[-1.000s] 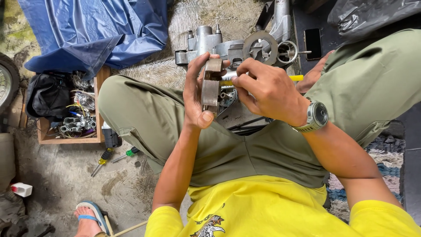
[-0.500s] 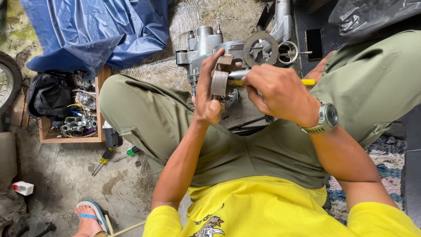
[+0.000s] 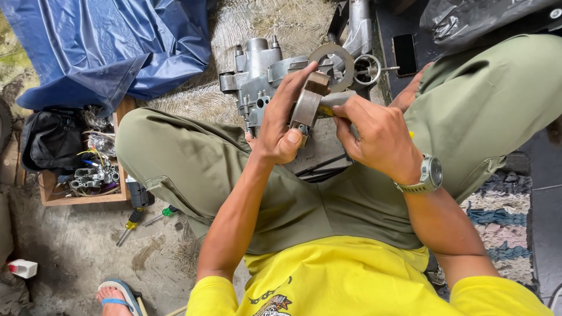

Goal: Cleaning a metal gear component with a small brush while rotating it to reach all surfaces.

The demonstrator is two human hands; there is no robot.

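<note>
My left hand (image 3: 281, 126) grips a curved grey metal part with a brown lining, like a brake shoe (image 3: 307, 102), held upright over my lap. My right hand (image 3: 374, 131), with a watch on the wrist, holds a yellow-handled tool (image 3: 411, 134) whose tip is pressed against the side of that part. Just beyond both hands lies a grey metal engine casing (image 3: 263, 73) with a round disc (image 3: 331, 58) on it, resting on the ground between my crossed legs.
A wooden box of metal parts and wires (image 3: 88, 175) stands at the left beside a black bag (image 3: 52, 137). Two screwdrivers (image 3: 137, 219) lie on the concrete. A blue tarp (image 3: 105, 47) is at the back left, a dark phone (image 3: 405, 54) at the back right.
Both hands have shifted right and a little away from me with the lined part. The part has turned in my left hand, and the tool now meets it from the right.
</note>
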